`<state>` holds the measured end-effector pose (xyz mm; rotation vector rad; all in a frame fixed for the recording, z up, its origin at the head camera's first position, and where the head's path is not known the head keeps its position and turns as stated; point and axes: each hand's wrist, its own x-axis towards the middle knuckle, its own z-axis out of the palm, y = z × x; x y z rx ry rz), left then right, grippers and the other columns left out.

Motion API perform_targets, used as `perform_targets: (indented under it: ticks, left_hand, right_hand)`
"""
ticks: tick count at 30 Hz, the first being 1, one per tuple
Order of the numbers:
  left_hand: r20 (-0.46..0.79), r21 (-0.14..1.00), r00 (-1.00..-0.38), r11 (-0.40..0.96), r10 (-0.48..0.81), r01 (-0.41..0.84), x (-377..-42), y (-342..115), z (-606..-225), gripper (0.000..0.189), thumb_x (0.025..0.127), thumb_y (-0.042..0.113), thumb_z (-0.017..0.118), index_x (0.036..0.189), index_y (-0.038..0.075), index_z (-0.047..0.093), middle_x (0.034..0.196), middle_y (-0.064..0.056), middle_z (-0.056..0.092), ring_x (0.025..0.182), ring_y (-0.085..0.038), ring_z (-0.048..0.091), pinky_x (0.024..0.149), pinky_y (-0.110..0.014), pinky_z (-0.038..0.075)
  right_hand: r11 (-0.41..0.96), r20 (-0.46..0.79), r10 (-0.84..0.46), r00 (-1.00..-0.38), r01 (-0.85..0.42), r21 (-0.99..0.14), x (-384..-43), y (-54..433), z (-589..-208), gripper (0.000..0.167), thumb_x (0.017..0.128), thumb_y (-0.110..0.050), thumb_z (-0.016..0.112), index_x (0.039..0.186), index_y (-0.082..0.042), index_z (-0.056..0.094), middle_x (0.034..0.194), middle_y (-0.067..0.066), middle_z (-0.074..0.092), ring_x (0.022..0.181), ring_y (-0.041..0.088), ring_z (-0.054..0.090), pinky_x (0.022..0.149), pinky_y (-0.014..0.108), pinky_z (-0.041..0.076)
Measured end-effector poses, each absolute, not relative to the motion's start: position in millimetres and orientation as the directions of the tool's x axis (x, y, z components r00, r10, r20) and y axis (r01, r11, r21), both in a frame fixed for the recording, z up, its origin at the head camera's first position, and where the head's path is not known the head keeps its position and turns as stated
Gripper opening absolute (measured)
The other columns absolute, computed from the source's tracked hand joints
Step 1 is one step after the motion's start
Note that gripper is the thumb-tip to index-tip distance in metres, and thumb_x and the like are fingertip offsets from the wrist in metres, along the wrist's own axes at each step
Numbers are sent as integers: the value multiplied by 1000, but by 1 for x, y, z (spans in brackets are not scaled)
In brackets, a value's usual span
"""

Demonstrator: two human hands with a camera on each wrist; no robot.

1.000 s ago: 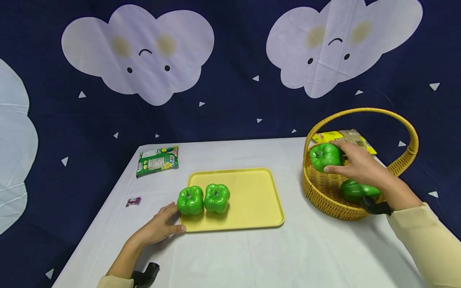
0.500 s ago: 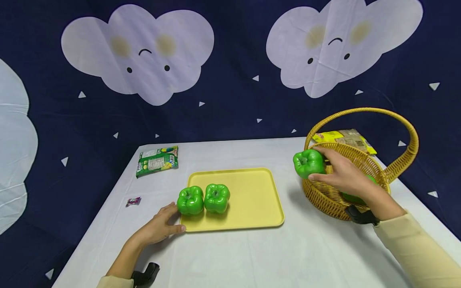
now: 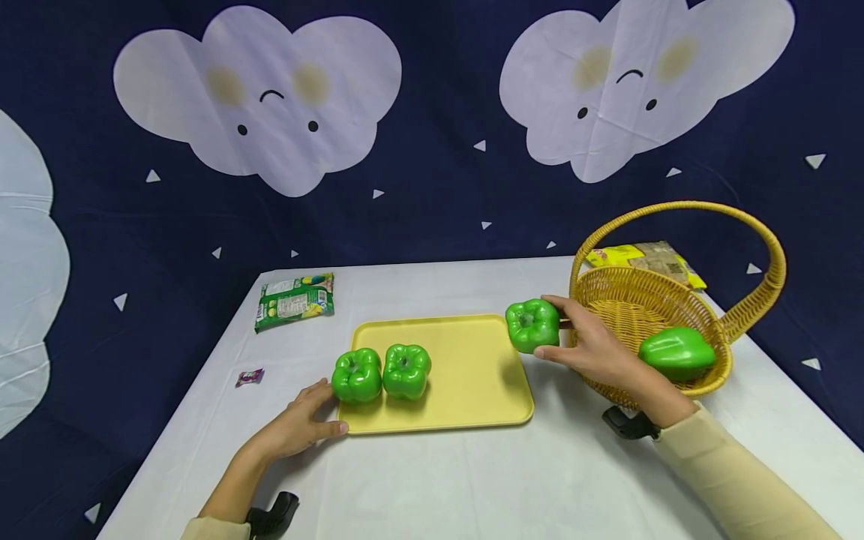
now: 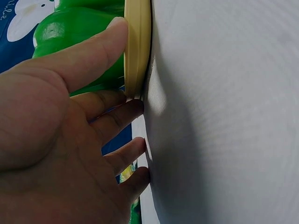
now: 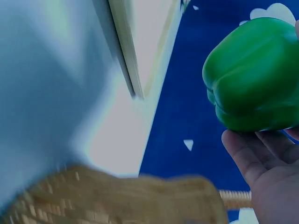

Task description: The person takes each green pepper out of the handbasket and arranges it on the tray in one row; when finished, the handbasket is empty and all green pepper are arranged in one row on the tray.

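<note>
My right hand (image 3: 597, 346) grips a green bell pepper (image 3: 532, 325) in the air, between the wicker basket (image 3: 607, 281) and the right end of the yellow tray (image 3: 466, 375). The right wrist view shows this bell pepper (image 5: 257, 74) with fingers against its side. Two more green bell peppers stand side by side on the tray's left part, a left one (image 3: 357, 376) and a right one (image 3: 406, 372). At the tray's left edge rests my left hand (image 3: 295, 426). In the left wrist view its thumb touches the tray's rim (image 4: 138, 46), and its fingers extend loosely along the table.
Inside the basket lies another green vegetable (image 3: 677, 352), and a tall handle (image 3: 682, 205) arches over it. A yellow packet (image 3: 648, 260) lies behind the basket. At the left are a green packet (image 3: 295, 301) and a small purple wrapped sweet (image 3: 250, 377).
My right hand has carried the green bell pepper leftward out of the basket to the tray's right end. My left hand has stayed at the tray's left edge.
</note>
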<state>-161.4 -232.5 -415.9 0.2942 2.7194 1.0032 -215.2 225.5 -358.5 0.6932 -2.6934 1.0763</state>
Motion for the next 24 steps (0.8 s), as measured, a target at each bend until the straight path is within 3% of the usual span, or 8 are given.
perform_targets:
  ticks: [7, 24]
  left_hand:
    - [-151, 648, -955, 755, 256, 100, -161, -233, -417, 73, 79, 35, 72, 141, 7, 43, 150, -24, 32, 142, -46, 13, 109, -72, 9]
    - [-146, 656, -954, 747, 263, 106, -161, -233, -417, 73, 80, 34, 72, 140, 6, 43, 150, -27, 30, 142, -48, 13, 107, -73, 8]
  right_hand:
    - [559, 305, -397, -866, -492, -667, -219, 203, -375, 79, 77, -27, 78, 141, -5, 36, 134, 17, 50, 113, 33, 55, 95, 52, 47]
    - [510, 218, -442, -870, -444, -737, -222, 170, -398, 85, 76, -31, 78, 145, -12, 31, 134, 16, 49, 107, 29, 58, 92, 46, 50]
